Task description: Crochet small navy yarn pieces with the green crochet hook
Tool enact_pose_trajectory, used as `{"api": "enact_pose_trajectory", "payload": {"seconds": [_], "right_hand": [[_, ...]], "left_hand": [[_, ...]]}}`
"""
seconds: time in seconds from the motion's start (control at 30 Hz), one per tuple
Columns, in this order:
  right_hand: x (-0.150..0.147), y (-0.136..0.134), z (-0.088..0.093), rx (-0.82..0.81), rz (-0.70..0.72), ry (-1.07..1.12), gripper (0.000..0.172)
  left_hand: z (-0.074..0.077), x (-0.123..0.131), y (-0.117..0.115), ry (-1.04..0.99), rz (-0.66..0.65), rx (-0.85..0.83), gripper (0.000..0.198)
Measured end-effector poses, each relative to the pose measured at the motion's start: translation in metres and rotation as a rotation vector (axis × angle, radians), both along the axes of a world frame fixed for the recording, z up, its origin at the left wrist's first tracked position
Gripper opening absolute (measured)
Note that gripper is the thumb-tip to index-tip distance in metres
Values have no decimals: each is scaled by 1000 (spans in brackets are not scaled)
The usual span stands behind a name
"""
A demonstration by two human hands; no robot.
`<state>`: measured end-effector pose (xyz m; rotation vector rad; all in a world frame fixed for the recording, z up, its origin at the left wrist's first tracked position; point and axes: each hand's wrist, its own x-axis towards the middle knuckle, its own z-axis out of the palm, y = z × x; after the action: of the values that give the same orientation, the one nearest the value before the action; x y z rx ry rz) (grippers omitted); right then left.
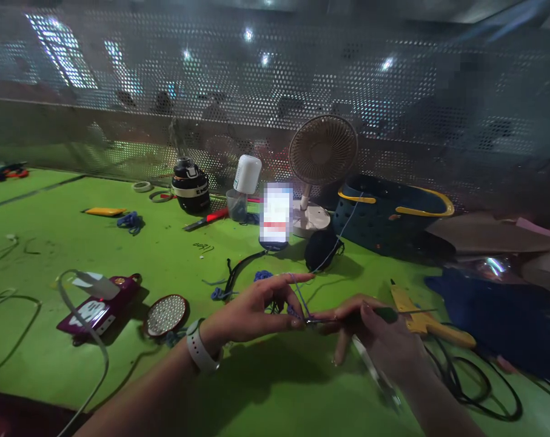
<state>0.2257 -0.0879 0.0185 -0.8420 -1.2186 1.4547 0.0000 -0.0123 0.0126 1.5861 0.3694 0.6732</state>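
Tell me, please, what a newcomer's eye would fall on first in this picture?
First, at the centre of the bright green table, the left hand pinches blue yarn and the right hand holds a hook with a green handle. Behind them a small fan stands upright, with a dark blue basket to its right.

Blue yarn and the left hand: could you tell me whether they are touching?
Touching: the head view shows the blue yarn draped over the index finger of the left hand.
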Motion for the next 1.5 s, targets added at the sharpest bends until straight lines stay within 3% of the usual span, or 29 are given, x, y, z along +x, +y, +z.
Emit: {"api": "enact_pose_trajectory", "payload": {"seconds": [0.23, 0.5, 0.6, 0.7, 0.8, 0.9, 1.0, 1.13, 1.3, 1.4, 1.5], "right_hand": [[-1, -1, -2, -15, -51, -41, 41], [0, -2, -3, 21, -43, -59, 40], [3, -4, -7, 85, -61, -163, 35], [2, -3, -15, 275, -98, -416, 28], [-4, 0, -21, 648, -133, -738, 28], [-12, 0, -20, 1034, -287, -1027, 41], [-16, -3, -15, 1191, -437, -1152, 47], [-12, -2, -9, 1147, -354, -1012, 50], [-3, 5, -4, 933, -206, -669, 29], [1, 4, -8, 708, -228, -543, 26], [3, 0, -15, 483, -351, -428, 22]], "left_hand": [[-2, -2, 0, 3, -19, 10, 66], [0, 0, -1, 8, -11, 6, 66], [2, 1, -1, 50, 44, 21, 65], [2, 4, -1, 75, 151, -9, 67], [-4, 11, -4, 15, 208, -113, 73], [-12, 19, -10, -155, 206, -325, 77], [-18, 25, -16, -275, 126, -530, 75], [-20, 23, -16, -298, 0, -649, 73], [-19, 14, -2, -267, -46, -704, 71], [-19, 11, 3, -267, -54, -695, 68], [-20, 12, 3, -268, -65, -695, 66]]}}
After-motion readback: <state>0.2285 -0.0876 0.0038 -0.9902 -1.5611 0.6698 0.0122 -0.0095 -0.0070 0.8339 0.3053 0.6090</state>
